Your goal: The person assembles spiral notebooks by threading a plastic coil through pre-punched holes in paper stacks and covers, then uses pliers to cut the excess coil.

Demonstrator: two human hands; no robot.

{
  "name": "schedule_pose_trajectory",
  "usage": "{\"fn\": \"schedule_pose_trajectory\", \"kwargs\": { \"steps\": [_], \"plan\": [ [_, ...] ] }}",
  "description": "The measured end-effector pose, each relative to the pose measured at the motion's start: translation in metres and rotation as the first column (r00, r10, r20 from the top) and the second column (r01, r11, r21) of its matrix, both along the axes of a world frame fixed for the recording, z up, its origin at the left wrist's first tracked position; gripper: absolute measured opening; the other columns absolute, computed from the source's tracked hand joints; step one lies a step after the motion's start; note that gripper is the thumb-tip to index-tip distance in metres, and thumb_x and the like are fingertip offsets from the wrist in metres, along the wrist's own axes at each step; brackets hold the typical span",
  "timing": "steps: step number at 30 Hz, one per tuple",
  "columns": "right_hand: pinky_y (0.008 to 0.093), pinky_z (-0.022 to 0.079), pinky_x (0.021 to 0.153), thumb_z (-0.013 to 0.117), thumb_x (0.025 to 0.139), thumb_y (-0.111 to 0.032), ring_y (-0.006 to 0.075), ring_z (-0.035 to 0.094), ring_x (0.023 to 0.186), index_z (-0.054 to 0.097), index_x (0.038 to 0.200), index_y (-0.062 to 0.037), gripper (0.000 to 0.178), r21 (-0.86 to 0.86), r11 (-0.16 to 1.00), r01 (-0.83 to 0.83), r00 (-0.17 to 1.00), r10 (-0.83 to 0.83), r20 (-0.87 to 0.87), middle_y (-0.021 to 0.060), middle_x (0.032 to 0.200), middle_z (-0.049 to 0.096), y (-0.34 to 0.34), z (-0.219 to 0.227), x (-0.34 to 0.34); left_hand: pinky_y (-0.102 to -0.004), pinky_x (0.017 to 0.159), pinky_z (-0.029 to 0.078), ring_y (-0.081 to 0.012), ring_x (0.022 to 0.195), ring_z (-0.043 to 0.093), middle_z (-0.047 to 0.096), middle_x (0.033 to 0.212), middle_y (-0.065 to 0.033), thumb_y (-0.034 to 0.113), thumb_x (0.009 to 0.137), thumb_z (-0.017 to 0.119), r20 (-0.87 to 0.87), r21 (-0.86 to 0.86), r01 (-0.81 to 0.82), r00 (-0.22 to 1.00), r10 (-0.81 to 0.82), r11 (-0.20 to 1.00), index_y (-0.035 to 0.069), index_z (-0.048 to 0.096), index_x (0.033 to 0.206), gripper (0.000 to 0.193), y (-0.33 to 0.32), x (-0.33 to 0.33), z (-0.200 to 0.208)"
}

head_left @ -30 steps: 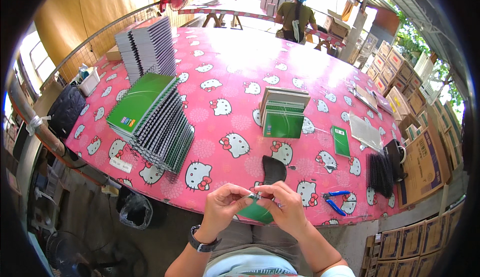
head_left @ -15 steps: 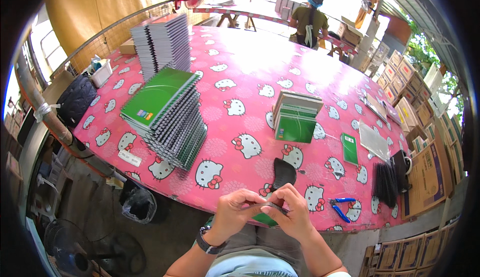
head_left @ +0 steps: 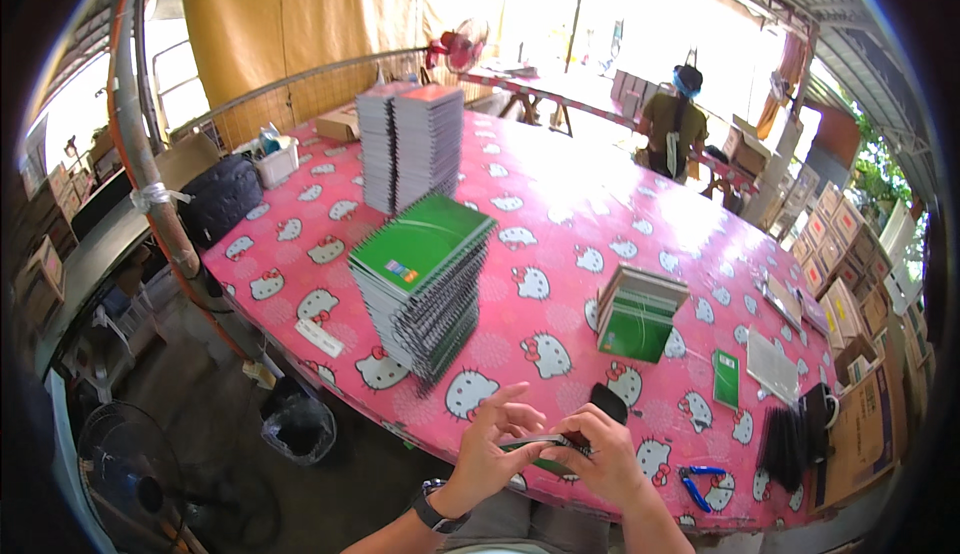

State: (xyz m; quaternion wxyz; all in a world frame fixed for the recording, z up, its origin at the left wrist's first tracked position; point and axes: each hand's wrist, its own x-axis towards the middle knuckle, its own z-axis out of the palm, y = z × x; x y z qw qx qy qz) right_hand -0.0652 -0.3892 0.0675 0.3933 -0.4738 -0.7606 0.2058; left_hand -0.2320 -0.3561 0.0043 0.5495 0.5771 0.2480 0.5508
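At the near edge of the table, my left hand (head_left: 488, 462) has its thumb against a green notebook (head_left: 552, 466), its other fingers raised and partly spread. My right hand (head_left: 602, 456) pinches the same notebook at its edge, where a dark spiral binding shows beside the fingertips. Most of the notebook is hidden by both hands. Just beyond the right hand lies a curved black piece (head_left: 610, 402). Blue-handled cutting pliers (head_left: 702, 487) rest to the right of it, and a bundle of black spiral coils (head_left: 780, 446) sits further right.
A tall stack of green spiral notebooks (head_left: 424, 246) stands left, with grey-edged stacks (head_left: 430, 144) behind. A smaller notebook stack (head_left: 636, 338), a single green notebook (head_left: 726, 378) and a clear packet (head_left: 772, 366) are right. A person (head_left: 674, 126) works at a far table.
My view has turned, so the table's things sit further right and lower in the picture. My left fingers have lifted and spread from a closed pinch, while my right hand keeps its pinch.
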Motion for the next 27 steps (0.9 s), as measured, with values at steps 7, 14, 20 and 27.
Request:
{"fn": "schedule_pose_trajectory", "kwargs": {
  "steps": [7, 14, 20, 27],
  "plan": [
    [0.0206, 0.040, 0.066, 0.061, 0.090, -0.006, 0.0051, 0.050, 0.076, 0.058, 0.099, -0.0020, 0.010, 0.203, 0.976, 0.073, 0.796, 0.066, -0.602, -0.0007, 0.083, 0.055, 0.081, 0.076, -0.039, -0.0337, 0.092, 0.045, -0.0174, 0.112, 0.054, 0.054, 0.123, -0.0089, 0.009, 0.084, 0.068, -0.107, 0.039, -0.133, 0.985, 0.136, 0.990, 0.002, 0.047, 0.131, 0.052, 0.018, -0.054, 0.066],
    [0.0245, 0.041, 0.063, 0.063, 0.088, -0.017, 0.0082, 0.051, 0.071, 0.064, 0.092, -0.0043, 0.013, 0.156, 0.966, 0.205, 0.924, -0.139, -0.356, -0.0001, 0.073, 0.054, 0.227, 0.077, -0.068, -0.0284, 0.083, 0.048, -0.0155, 0.098, 0.059, 0.062, 0.109, -0.0091, 0.023, 0.086, 0.068, -0.639, 0.556, -0.462, 0.295, 0.711, 0.691, -0.004, 0.059, 0.115, 0.040, 0.115, -0.113, 0.163],
    [0.0227, 0.041, 0.067, 0.057, 0.094, -0.026, 0.0064, 0.053, 0.075, 0.067, 0.092, 0.0023, 0.030, 0.115, 0.992, 0.059, 0.659, 0.048, -0.750, 0.0013, 0.081, 0.063, 0.254, 0.023, -0.111, -0.0261, 0.081, 0.046, -0.0152, 0.081, 0.060, 0.069, 0.090, -0.0125, 0.036, 0.096, 0.053, 0.174, 0.170, -0.679, 0.734, 0.657, 0.714, -0.007, 0.066, 0.104, 0.046, 0.165, -0.114, 0.086],
    [0.0230, 0.042, 0.066, 0.055, 0.095, -0.026, 0.0081, 0.052, 0.071, 0.067, 0.094, 0.0032, 0.032, 0.128, 0.988, 0.082, 0.687, 0.037, -0.726, 0.0019, 0.075, 0.061, 0.248, 0.028, -0.124, -0.0253, 0.076, 0.046, -0.0131, 0.080, 0.060, 0.068, 0.089, -0.0094, 0.033, 0.099, 0.045, 0.281, 0.036, -0.694, 0.698, 0.659, 0.720, -0.008, 0.067, 0.103, 0.047, 0.162, -0.100, 0.092]
  ]
}}
